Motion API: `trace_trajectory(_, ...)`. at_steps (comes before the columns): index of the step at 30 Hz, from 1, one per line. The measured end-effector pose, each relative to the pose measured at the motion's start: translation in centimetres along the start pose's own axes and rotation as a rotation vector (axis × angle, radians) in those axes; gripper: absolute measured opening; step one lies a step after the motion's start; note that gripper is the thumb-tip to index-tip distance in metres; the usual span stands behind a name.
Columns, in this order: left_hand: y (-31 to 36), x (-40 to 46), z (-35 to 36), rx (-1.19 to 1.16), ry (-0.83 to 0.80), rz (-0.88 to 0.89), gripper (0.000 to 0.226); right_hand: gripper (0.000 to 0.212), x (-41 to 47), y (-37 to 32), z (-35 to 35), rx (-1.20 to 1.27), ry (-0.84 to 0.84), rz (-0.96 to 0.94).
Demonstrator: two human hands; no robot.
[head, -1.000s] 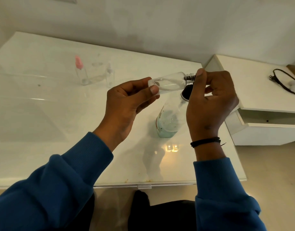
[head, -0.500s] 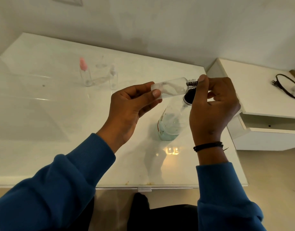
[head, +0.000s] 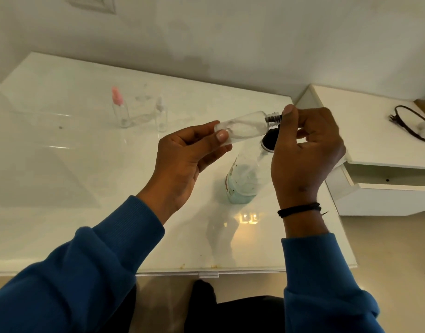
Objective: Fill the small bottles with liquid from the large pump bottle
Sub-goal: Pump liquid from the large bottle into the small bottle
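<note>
Left hand point(head: 182, 155) grips an empty-looking small bottle point(head: 242, 127) sideways above the table point(head: 62, 164), right hand point(head: 302, 150) fingers pinching its neck, over the large bottle point(head: 242, 181); two far-left bottles point(head: 121, 114) look unfilled, filling seemingly not begun.

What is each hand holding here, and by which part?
The left hand holds the small bottle, lying sideways, by its base end. The right hand pinches at its threaded neck; whether it holds a cap there cannot be told.

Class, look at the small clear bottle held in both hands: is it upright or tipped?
Tipped, nearly level: the small clear bottle lies sideways, base in the left hand, threaded neck at the right hand.
</note>
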State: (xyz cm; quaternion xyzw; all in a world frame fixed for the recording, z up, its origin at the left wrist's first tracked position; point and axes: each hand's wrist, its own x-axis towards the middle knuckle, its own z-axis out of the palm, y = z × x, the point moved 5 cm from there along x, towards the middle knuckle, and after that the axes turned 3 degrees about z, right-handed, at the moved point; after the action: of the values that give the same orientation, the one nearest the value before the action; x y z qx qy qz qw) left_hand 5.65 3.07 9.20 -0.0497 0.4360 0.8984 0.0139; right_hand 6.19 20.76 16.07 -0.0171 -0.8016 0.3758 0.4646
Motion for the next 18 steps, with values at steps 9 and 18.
trace_trajectory(9,0.02,0.1,-0.05,0.011,0.019,-0.007,0.03,0.023,-0.12,-0.1,0.06,-0.02,0.008,-0.013)
trace_trajectory(18,-0.05,0.05,0.03,0.003,0.013,-0.002,0.036,0.024,-0.59,0.1,0.11,-0.012,0.029,-0.009)
